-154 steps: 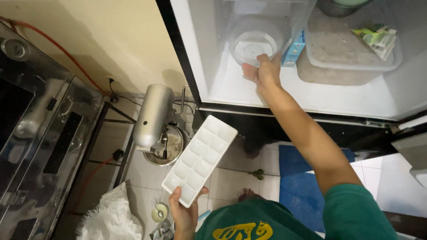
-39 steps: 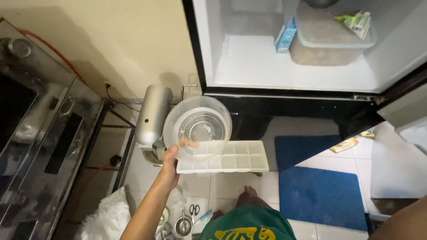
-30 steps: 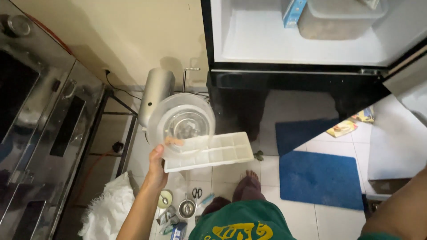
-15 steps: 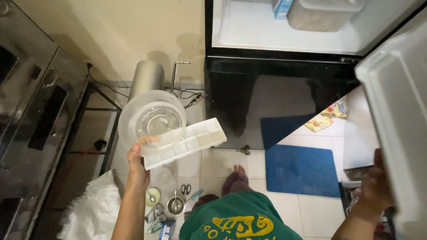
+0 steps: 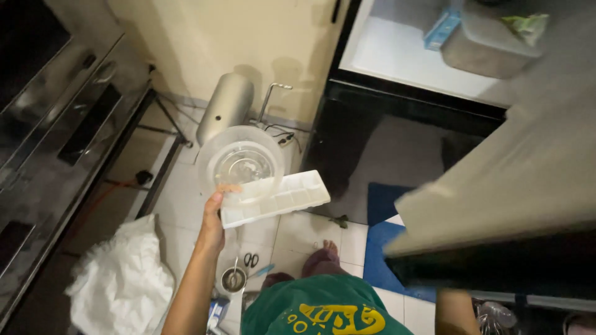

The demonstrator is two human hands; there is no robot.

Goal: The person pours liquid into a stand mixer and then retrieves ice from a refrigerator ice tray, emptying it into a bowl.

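Observation:
My left hand (image 5: 214, 218) is raised in front of me and grips two things together: a white ice cube tray (image 5: 287, 195), held roughly level and pointing right, and a clear round plastic bowl (image 5: 242, 162) resting against the tray's top. Only my right forearm (image 5: 456, 310) shows at the bottom; the hand itself is hidden behind the pale fridge door (image 5: 515, 180), which is blurred and swung across the right of the view. The open freezer compartment (image 5: 397, 59) above holds a lidded plastic container (image 5: 490, 43) and a small blue carton (image 5: 442, 26).
A metal cylinder (image 5: 226, 108) leans by the wall. Steel appliances (image 5: 56, 124) run along the left. On the tiled floor lie a white bag (image 5: 124, 279), scissors (image 5: 250, 259), a small metal cup (image 5: 233, 279) and a blue mat (image 5: 382, 248).
The bowl left the freezer shelf and now sits with the ice tray in my left hand. The fridge door has swung across the right side, covering most of the compartment.

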